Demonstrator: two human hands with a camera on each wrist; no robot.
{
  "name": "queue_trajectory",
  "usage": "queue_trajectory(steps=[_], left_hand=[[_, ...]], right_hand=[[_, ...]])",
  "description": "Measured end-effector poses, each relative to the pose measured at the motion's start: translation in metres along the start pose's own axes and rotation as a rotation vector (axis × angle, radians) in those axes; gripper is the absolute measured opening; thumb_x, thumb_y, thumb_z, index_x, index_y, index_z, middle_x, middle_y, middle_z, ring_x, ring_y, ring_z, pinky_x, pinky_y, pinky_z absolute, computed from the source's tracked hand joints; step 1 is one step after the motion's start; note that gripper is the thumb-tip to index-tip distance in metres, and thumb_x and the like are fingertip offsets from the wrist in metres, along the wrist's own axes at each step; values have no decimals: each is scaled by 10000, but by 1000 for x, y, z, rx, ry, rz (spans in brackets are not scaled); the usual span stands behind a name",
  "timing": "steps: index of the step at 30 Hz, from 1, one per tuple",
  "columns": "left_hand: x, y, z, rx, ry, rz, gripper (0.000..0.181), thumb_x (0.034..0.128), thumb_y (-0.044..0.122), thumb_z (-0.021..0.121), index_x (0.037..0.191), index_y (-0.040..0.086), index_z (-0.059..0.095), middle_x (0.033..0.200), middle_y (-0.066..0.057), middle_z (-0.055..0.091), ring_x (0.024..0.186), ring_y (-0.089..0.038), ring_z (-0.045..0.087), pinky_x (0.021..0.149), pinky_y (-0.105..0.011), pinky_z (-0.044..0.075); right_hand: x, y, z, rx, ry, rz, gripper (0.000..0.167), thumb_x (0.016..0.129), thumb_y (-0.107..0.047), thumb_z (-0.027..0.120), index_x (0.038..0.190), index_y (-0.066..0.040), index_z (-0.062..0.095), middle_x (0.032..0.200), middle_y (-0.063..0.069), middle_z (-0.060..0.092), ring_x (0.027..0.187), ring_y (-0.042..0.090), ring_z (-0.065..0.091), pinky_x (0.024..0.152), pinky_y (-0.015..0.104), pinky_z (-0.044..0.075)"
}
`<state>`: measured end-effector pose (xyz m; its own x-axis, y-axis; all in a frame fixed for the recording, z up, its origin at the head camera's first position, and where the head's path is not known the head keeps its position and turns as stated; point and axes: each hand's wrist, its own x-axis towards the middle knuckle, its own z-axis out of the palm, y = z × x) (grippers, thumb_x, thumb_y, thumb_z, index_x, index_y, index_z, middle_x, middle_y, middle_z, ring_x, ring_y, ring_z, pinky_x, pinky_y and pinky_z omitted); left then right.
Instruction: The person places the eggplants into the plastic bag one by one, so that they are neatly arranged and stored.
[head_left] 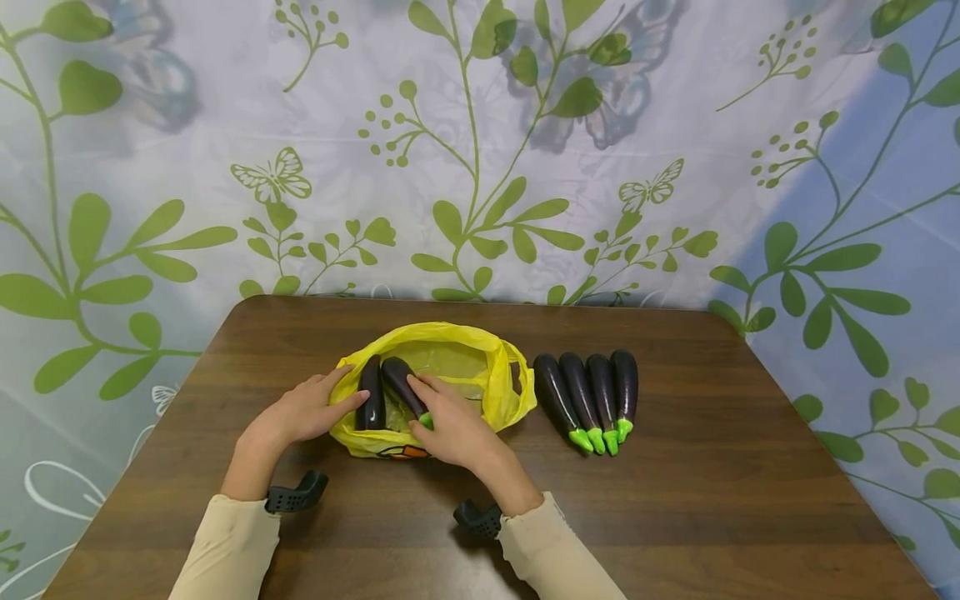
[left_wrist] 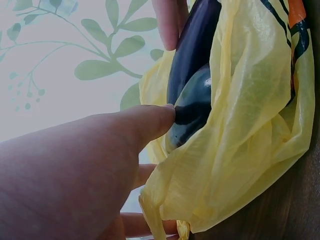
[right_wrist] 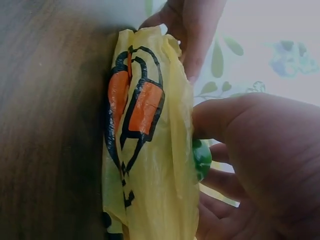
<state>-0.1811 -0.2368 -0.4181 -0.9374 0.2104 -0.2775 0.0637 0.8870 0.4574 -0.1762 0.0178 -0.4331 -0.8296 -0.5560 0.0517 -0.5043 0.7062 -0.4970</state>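
A yellow plastic bag lies with its mouth open on the table. Inside are two dark purple eggplants: the left one stretches along the bag's left side, and another slants beside it. My left hand holds the bag's left edge, fingers outside, thumb tip touching the left eggplant, as the left wrist view shows. With its thumb and fingers around the green-capped end, my right hand grips the slanted eggplant. The green cap shows between that thumb and fingers in the right wrist view.
Several eggplants lie side by side to the right of the bag, green caps toward me. The brown wooden table ends at a leaf-patterned cloth behind. Each wrist wears a black mount.
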Motion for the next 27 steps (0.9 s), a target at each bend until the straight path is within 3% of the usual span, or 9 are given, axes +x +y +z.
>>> queue_trajectory(steps=[12, 24, 27], left_hand=[[-1, 0, 1, -7, 1, -1, 866, 1030, 636, 448, 1619, 24, 280, 1557, -406, 337, 1412, -617, 343, 1078, -761, 337], [-1, 2, 1, -22, -13, -7, 911, 1025, 695, 374, 1630, 24, 250, 1573, -405, 307, 1417, -618, 337, 1077, -763, 333], [-1, 2, 0, -17, -12, -10, 919, 1022, 700, 376, 1631, 25, 244, 1571, -408, 304, 1412, -623, 340, 1073, -766, 334]], right_hand=[[1, -1, 8, -2, -72, -34, 727, 1025, -286, 627, 1637, -105, 278, 1685, 110, 297, 1505, 262, 394, 1188, 424, 394], [-1, -1, 10, 6, -128, -28, 682, 1047, -239, 608, 1639, -137, 285, 1704, 96, 249, 1475, 277, 438, 1145, 425, 446], [0, 0, 10, 0, -134, -36, 686, 1044, -228, 614, 1639, -141, 283, 1704, 91, 248, 1411, 252, 520, 1102, 379, 482]])
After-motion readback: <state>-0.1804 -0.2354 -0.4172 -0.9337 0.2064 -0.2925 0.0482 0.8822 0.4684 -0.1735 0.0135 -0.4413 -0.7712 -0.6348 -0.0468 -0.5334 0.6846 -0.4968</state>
